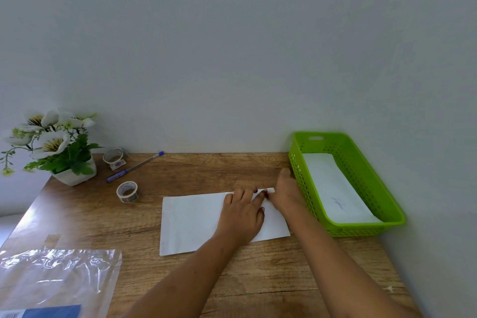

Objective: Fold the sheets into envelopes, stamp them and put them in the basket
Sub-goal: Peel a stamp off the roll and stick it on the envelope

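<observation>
Bare wood is lying open along the near edge and across the far middle of the table. On the right, the green basket is blocking passage against the wall, the right hand lying just beside it. Far left, a flower pot, a tape roll, a second tape roll and a pen are crowding the corner; a plastic bag is covering the near left.
</observation>
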The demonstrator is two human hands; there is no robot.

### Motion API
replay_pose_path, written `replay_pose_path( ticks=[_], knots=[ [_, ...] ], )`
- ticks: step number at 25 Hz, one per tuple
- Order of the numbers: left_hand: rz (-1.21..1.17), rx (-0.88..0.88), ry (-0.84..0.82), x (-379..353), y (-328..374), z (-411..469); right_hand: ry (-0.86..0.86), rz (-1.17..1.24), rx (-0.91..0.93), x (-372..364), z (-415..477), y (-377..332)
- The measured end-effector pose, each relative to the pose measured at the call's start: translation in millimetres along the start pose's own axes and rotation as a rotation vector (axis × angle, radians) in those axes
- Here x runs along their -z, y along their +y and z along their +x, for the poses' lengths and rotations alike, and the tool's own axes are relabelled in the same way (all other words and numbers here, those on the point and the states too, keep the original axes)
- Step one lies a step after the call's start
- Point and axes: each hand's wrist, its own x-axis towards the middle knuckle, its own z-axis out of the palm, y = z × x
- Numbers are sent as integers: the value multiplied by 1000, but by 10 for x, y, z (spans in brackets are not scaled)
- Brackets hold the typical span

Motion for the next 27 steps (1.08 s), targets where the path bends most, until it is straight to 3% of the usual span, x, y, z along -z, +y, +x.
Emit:
replay_pose_path(
  ticks=[4,12,18,27],
  knots=[
    [6,9,-5,-7,-7,-1,-59,114,-21,17,-27,173],
    [20,0,6,4,-7,-1,7,130,-108,-53,25,176],
    [20,14,-5,-23,-11,5,-149,217,-91,-7,31,270],
    [46,-5,41,-48,-19,3,-57,210,-109,-19,-22,217]
  ],
)
